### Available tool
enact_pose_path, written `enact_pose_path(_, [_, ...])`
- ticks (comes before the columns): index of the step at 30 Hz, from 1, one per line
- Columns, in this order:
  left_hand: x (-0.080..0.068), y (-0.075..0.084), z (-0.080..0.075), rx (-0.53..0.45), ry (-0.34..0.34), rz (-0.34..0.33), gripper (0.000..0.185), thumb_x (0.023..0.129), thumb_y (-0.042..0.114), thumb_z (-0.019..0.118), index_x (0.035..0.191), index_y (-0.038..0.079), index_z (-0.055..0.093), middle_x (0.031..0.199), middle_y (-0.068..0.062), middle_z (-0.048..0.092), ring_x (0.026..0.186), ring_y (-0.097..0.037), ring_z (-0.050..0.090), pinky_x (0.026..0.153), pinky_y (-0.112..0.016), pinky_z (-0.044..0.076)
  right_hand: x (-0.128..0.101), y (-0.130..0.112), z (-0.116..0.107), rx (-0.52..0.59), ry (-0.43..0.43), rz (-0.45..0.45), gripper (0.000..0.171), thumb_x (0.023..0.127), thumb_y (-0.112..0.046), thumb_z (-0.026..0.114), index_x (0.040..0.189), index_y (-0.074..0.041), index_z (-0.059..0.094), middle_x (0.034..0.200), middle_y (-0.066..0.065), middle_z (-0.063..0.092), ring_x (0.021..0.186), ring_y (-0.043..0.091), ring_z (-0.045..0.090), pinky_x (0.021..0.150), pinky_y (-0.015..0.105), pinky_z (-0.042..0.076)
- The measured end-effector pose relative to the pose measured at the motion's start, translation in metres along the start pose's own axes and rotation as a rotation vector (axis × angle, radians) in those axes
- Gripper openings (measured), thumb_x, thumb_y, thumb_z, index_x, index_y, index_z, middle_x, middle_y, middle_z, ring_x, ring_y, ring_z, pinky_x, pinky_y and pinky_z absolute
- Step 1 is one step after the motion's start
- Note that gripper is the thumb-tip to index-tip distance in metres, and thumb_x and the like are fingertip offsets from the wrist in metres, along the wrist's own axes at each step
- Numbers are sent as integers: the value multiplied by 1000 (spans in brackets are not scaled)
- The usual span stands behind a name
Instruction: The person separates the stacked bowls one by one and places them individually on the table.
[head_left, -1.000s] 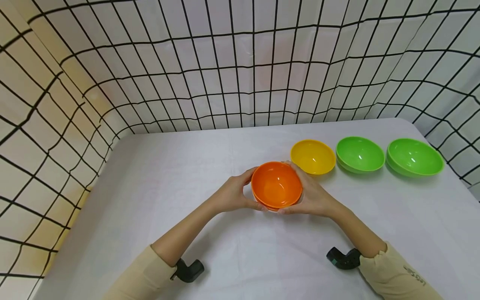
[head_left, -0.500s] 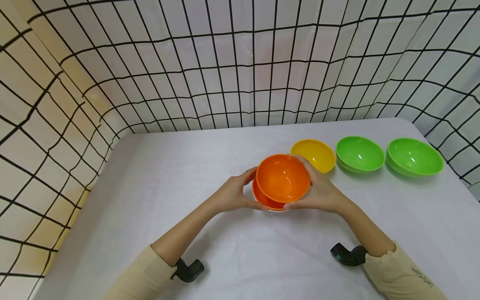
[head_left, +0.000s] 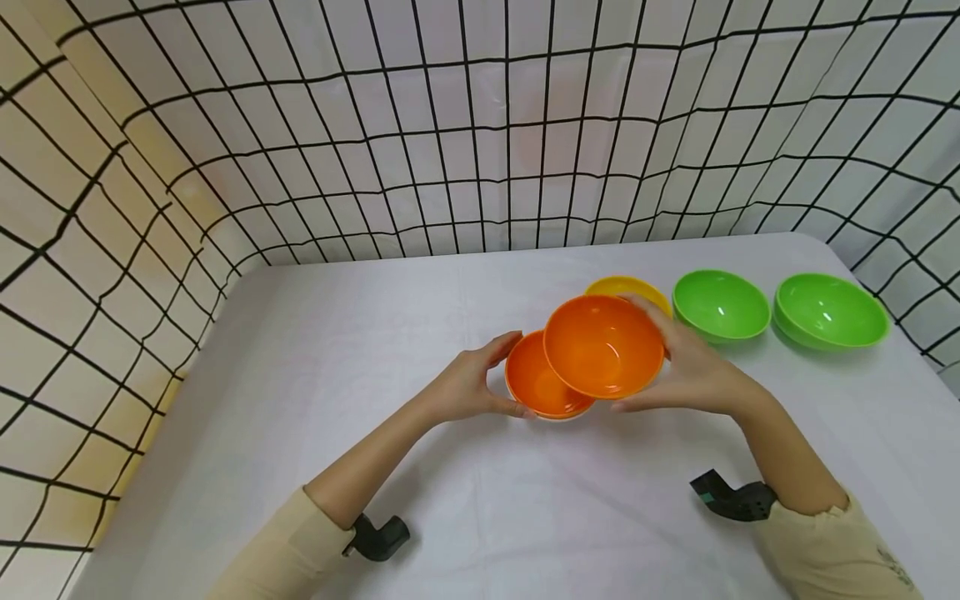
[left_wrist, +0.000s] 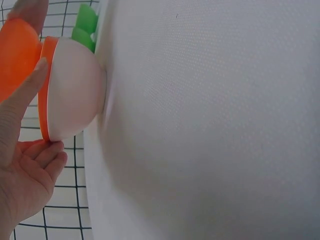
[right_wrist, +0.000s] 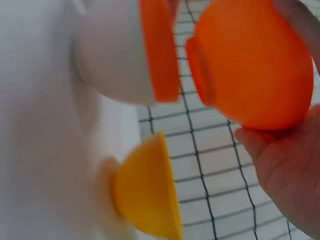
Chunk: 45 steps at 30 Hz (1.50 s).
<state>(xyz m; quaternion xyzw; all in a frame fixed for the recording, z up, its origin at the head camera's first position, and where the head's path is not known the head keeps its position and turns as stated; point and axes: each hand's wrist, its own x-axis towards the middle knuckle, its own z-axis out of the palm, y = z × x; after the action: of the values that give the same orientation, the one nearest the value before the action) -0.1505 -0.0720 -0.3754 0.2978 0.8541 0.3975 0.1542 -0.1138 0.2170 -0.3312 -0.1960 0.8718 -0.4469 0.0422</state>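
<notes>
In the head view my right hand (head_left: 697, 371) grips an orange bowl (head_left: 607, 346) by its right side, raised and tilted. Below and left of it stands a second bowl (head_left: 534, 379), orange inside and, as the left wrist view shows, white outside (left_wrist: 75, 92). My left hand (head_left: 476, 387) holds this white-and-orange bowl between thumb and fingers at the rim. The raised bowl overlaps part of it in the head view; a gap separates the two in the right wrist view. Behind the raised bowl, a yellow bowl (head_left: 626, 286) is partly hidden.
Two green bowls, a nearer-to-centre green bowl (head_left: 720, 304) and an outer green bowl (head_left: 828, 310), stand at the back right. White cloth covers the table (head_left: 360, 333). Black netting (head_left: 480, 133) rises around the back and sides.
My right hand has lifted the orange bowl out of the white-and-orange one and carried it up and rightward, covering more of the yellow bowl. The left hand has stayed nearly still.
</notes>
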Motion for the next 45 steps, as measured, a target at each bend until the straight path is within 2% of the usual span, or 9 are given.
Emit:
enact_pose_path(2, [0,0,0,3,-2,-9,100,66,38,82,144,8,28,146,-2,36,132,-15,38,106,-34,35,-4,1,-11,-25,-18,0,110,54,-21,91,142,-11,26,135,7,43,117,22,44,91,56,44])
enact_pose_path(5, [1,-1,-1,13,-4,-21,101,66,39,82,145,9,28,146,-2,35,132,-15,37,107,-34,34,-10,6,-25,-68,-52,-4,110,55,-17,90,143,-10,25,136,9,42,114,11,44,89,37,49])
enact_pose_path(9, [1,-1,-2,24,-6,-31,100,67,39,82,145,9,27,147,-2,35,132,-16,38,106,-34,35,-17,16,-43,-48,-96,-8,109,58,-9,87,145,-14,23,136,6,41,110,0,42,82,16,45])
enact_pose_path(15, [1,0,-2,30,-9,-33,99,67,38,82,145,10,27,147,-1,35,132,-16,38,105,-34,36,-23,23,-58,8,-114,4,107,57,0,84,144,-20,26,131,-7,42,110,3,43,80,18,47])
enact_pose_path(29, [2,0,-1,24,-9,-43,99,67,39,82,145,12,28,146,0,36,132,-15,38,106,-36,35,-25,28,-65,-27,-117,21,108,55,-2,86,144,-20,26,129,-5,44,110,5,43,82,16,44])
enact_pose_path(33, [1,0,-1,24,-6,-46,100,66,41,82,145,12,28,146,1,36,132,-14,37,106,-37,35,-25,36,-66,-25,-158,13,107,55,-4,86,143,-19,27,130,-4,42,111,6,42,82,19,46])
enact_pose_path(37, [1,0,-1,23,-5,-45,100,66,42,81,145,12,28,146,1,36,132,-14,37,106,-37,34,-23,48,-67,35,-224,-20,105,57,-1,83,144,-15,26,132,-4,41,112,5,42,82,22,49])
enact_pose_path(42, [1,0,0,23,-7,-45,100,66,41,82,145,12,28,146,0,36,132,-15,38,106,-37,34,-23,61,-67,118,-294,-45,104,58,4,80,145,-9,24,135,-8,40,115,1,40,86,20,47])
enact_pose_path(45, [1,0,0,21,-7,-44,100,66,40,82,145,12,28,146,0,36,132,-15,38,106,-37,34,-22,68,-66,130,-336,-56,105,57,3,79,145,-9,23,136,-9,39,117,0,39,88,19,45])
